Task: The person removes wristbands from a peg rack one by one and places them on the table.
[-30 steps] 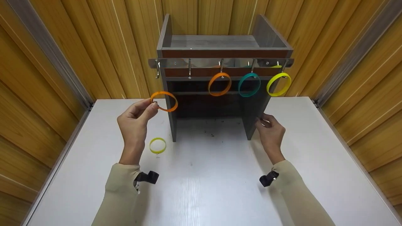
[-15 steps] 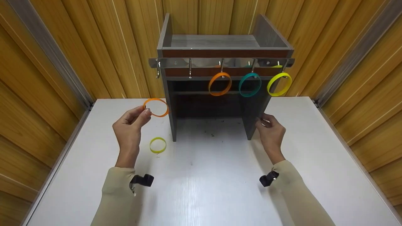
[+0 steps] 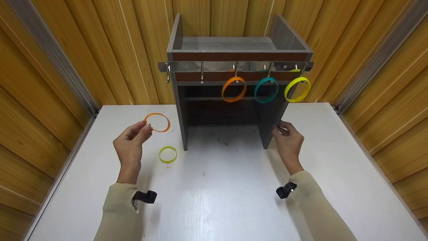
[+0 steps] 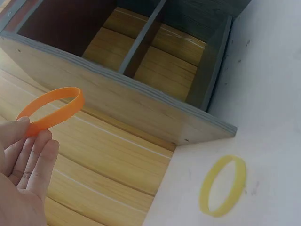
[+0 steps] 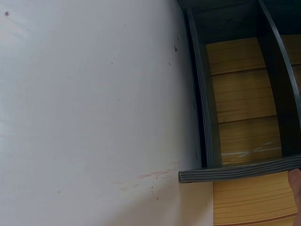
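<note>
My left hand (image 3: 129, 140) pinches an orange silicone wristband (image 3: 169, 124) between thumb and fingers, raised over the left side of the table. In the left wrist view the orange wristband (image 4: 70, 109) is tilted, its loop pointing away from the fingers. A yellow wristband (image 3: 160, 158) lies flat on the table beside the shelf's left panel. My right hand (image 3: 290, 142) holds the grey shelf (image 3: 271, 132) low on its right side panel, fingers curled at the edge. In the right wrist view just a fingertip (image 5: 295, 181) shows against the panel.
A metal hook rail (image 3: 217, 67) runs across the shelf's front. From its hooks hang an orange band (image 3: 223, 93), a teal band (image 3: 256, 93) and a yellow band (image 3: 308, 89); the two left hooks are bare. Wood-patterned walls (image 3: 46, 83) enclose the white table (image 3: 214, 207).
My left hand has moved left and down toward me, carrying the orange wristband away from the shelf. My right hand stays in place at the side panel.
</note>
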Available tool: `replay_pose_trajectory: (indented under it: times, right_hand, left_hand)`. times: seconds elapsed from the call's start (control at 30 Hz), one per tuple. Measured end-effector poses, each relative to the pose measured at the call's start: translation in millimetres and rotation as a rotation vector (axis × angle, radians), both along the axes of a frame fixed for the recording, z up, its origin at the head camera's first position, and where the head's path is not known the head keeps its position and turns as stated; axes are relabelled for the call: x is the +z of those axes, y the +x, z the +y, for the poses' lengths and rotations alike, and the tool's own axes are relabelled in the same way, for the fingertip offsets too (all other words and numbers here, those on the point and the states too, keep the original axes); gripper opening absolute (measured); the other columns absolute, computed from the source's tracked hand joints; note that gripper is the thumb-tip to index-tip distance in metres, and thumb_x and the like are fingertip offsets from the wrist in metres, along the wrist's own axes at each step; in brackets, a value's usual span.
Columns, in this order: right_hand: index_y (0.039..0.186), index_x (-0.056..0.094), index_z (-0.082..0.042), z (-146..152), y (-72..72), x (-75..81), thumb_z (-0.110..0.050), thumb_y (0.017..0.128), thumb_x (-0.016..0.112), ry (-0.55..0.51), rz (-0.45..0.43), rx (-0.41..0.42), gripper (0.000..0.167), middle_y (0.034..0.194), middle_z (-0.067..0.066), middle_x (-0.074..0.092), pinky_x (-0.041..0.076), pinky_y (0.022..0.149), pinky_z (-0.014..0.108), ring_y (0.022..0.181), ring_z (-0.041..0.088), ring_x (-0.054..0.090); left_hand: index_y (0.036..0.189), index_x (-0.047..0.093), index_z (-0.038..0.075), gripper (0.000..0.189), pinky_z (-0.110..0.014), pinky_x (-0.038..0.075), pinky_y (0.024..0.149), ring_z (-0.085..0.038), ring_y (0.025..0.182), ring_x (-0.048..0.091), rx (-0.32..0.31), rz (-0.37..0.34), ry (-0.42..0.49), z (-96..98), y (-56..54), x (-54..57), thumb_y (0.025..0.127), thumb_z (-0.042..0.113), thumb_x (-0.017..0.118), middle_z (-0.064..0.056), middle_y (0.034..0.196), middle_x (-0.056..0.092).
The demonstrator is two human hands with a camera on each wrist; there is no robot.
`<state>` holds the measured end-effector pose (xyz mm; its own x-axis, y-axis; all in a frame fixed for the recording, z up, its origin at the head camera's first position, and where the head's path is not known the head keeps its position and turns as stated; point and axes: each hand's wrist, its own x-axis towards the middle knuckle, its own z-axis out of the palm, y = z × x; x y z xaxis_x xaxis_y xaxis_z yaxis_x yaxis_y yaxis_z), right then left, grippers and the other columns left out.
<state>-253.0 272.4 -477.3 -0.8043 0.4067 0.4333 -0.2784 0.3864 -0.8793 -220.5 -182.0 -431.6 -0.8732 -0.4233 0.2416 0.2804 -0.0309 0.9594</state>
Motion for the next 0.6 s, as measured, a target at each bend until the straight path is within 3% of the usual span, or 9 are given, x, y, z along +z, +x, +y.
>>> replay_pose_trajectory:
  times: [0.2, 0.37, 0.6]
  right_hand:
    - [0.112, 0.076, 0.005, -1, -1.8, -1.9, 0.001, 0.094, 0.076, 0.006, 0.005, -0.013, 0.019, 0.112, 0.018, 0.076, 0.058, 0.077, 0.016, 0.096, 0.013, 0.076]
    - [0.112, 0.074, 0.010, -9, 6.2, 9.6, 0.005, 0.094, 0.073, 0.010, -0.001, -0.015, 0.019, 0.112, 0.022, 0.075, 0.058, 0.078, 0.016, 0.099, 0.020, 0.076]
    - [0.111, 0.072, 0.013, -19, 20.9, 28.6, 0.006, 0.094, 0.070, 0.021, 0.016, 0.001, 0.019, 0.110, 0.026, 0.074, 0.057, 0.078, 0.014, 0.094, 0.008, 0.075]
  left_hand:
    - [0.123, 0.074, -0.007, 0.033, -0.030, 0.061, 0.088, -0.016, 0.094, 0.077, 0.009, -0.031, 0.006, -12.6, 0.9, -14.1, 0.096, 0.011, 0.081, -0.012, 0.108, 0.075]
    - [0.123, 0.073, -0.009, 0.034, -0.030, 0.061, 0.087, -0.016, 0.092, 0.077, 0.024, -0.078, 0.043, -21.6, 0.9, -26.7, 0.095, 0.009, 0.081, -0.011, 0.106, 0.075]
    - [0.123, 0.072, -0.011, 0.034, -0.029, 0.061, 0.086, -0.014, 0.091, 0.077, 0.045, -0.125, 0.053, -32.4, 0.7, -43.7, 0.095, 0.007, 0.081, -0.008, 0.102, 0.076]
